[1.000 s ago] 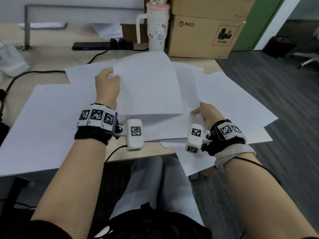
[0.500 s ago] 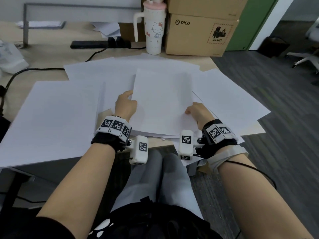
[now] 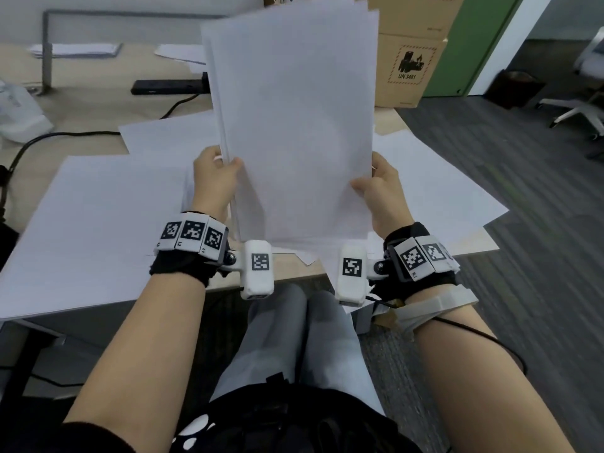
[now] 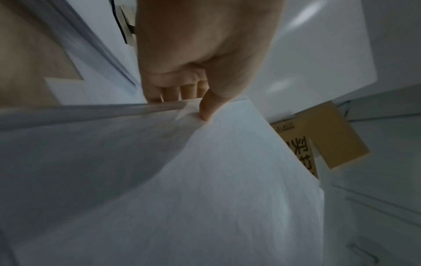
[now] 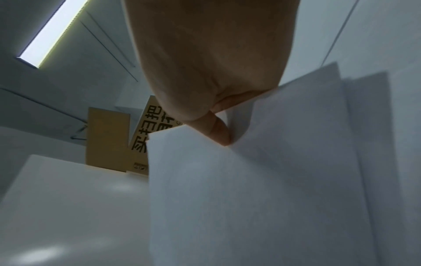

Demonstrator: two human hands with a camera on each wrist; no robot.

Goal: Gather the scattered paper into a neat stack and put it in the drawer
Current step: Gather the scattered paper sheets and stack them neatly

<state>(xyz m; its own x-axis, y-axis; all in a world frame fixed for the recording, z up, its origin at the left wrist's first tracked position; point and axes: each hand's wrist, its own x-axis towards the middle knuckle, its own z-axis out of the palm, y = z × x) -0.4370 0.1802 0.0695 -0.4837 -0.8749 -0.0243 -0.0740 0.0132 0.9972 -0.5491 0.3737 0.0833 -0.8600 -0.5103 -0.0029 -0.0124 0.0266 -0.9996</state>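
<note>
A stack of several white sheets [image 3: 294, 125] stands upright on its short edge near the desk's front edge. My left hand [image 3: 215, 178] grips its left long edge, thumb in front and fingers behind, as the left wrist view shows on the stack [image 4: 205, 180]. My right hand [image 3: 376, 188] pinches the right long edge; the right wrist view has the thumb pressed on the stack [image 5: 273, 180]. The sheets' top edges are slightly uneven. More loose sheets [image 3: 91, 230] lie spread on the desk [image 3: 85, 122] to the left, behind and to the right [image 3: 438, 191]. No drawer is in view.
Cardboard boxes [image 3: 408, 60] stand at the desk's back right. A black power strip [image 3: 166, 87] with cables lies behind the papers, a metal frame [image 3: 47, 53] at the back left, a white bag [image 3: 19, 116] at the far left. An office chair [image 3: 581, 103] stands on the floor to the right.
Both hands lifted the gathered sheets from lying flat on the desk to standing upright on their lower edge, and each hand now grips a long side. The stack hides the mug.
</note>
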